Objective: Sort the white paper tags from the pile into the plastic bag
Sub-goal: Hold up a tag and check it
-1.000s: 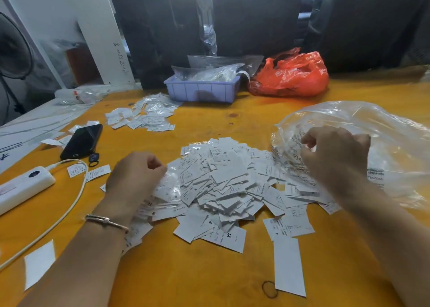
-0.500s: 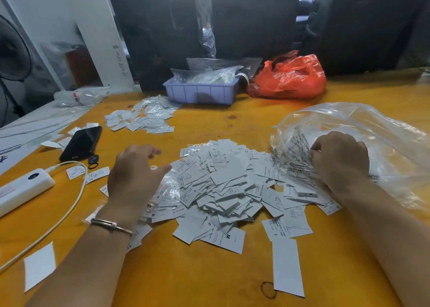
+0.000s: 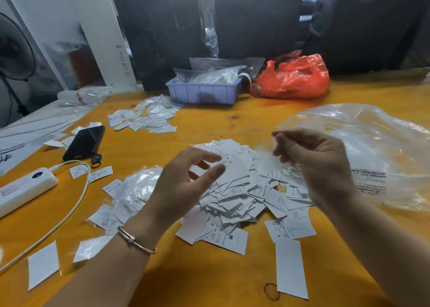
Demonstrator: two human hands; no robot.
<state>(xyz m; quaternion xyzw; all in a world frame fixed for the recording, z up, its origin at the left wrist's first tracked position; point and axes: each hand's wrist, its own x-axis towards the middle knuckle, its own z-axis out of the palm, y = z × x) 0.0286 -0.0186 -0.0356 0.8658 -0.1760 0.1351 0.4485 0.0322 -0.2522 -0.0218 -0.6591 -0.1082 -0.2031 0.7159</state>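
Observation:
A heap of white paper tags (image 3: 237, 190) lies in the middle of the orange table (image 3: 209, 283). To its right a large clear plastic bag (image 3: 372, 148) lies on its side with its mouth toward the heap. My left hand (image 3: 186, 181) hovers just above the heap's left part, fingers spread, holding nothing. My right hand (image 3: 314, 158) is raised over the heap's right edge, blurred, its curled fingers pinching the thin rim of the bag's mouth.
Clear plastic sleeves (image 3: 137, 190) lie left of the heap, and a smaller group of tags (image 3: 144, 118) sits further back. A black phone (image 3: 85, 142) and white power strip (image 3: 23, 188) are at left. A purple bin (image 3: 202, 92) and red bag (image 3: 293, 78) stand behind.
Both hands have lifted off the table. The left hand went from resting on the heap's left edge to hovering open; the right fist left the bag's mouth and rose, lifting the rim.

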